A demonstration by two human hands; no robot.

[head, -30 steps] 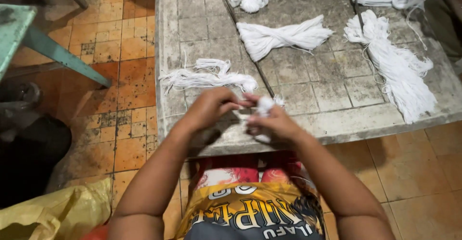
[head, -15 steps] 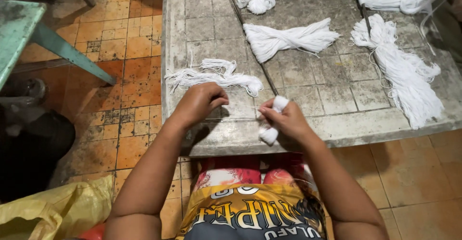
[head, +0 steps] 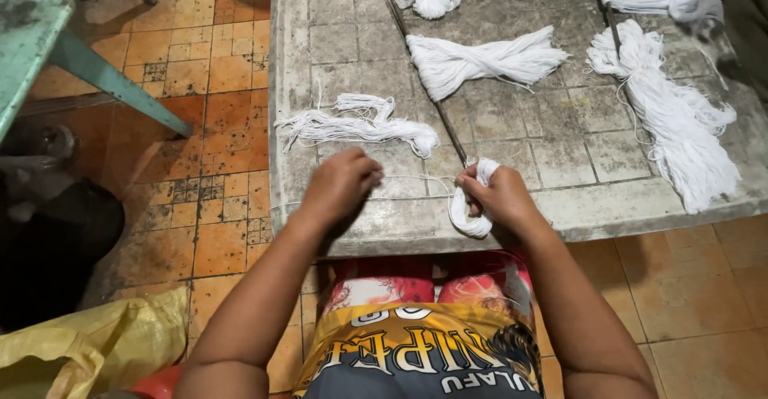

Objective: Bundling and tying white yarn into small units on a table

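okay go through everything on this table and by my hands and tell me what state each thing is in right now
left hand: closed, pinching a taut white strand
right hand: closed around the yarn loop
yarn loop: wound over the right hand, hanging below it
small skein: loose, lying flat
middle skein: cinched at the centre, ends fanned
long skein: untidy, stretched along the table
thin rod: lying diagonally

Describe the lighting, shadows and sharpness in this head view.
Head view: light is soft and even on the grey tiled stone table, with no glare; the white yarn bundles look bright but keep strand detail. The left hand casts a faint shadow on the tabletop. The right hand, wrapped in a white yarn loop, is sharp. The left edge by the teal metal table falls dark; straight lines bow slightly from the wide lens.
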